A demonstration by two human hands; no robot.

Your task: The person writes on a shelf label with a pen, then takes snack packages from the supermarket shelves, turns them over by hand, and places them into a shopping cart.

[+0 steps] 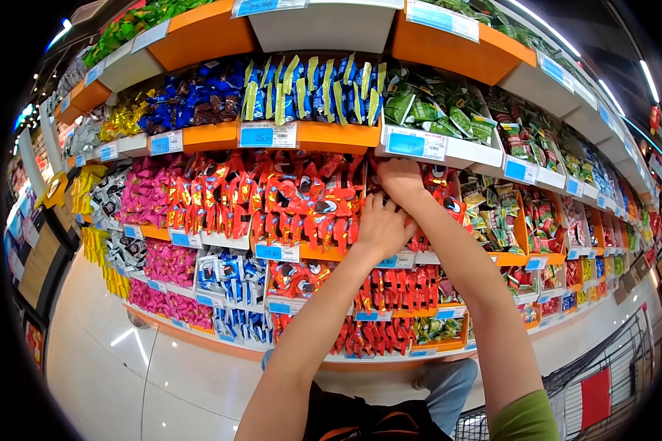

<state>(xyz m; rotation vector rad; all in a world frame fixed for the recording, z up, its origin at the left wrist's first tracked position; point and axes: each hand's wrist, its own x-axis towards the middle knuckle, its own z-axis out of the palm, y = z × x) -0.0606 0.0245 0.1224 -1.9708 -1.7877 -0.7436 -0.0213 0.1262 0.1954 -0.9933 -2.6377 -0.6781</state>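
Both of my hands reach into a bin of red-wrapped snack packets [331, 202] on the middle shelf. My left hand [379, 226] lies over packets at the bin's right part, its fingers stretched forward and slightly apart. Just above and behind it, my right hand [400, 176] is bent down at the wrist, under the upper shelf's edge. Its fingers are hidden, so I cannot see whether a packet is in them. More red packets [443, 200] show to the right of my right wrist.
Blue-and-yellow packets [312, 92] and green packets [441, 103] fill the shelf above. Pink packets [154, 191] lie to the left. Price labels [268, 137] line the shelf edges. A wire shopping cart [603, 389] stands at lower right, on the tiled floor [125, 367].
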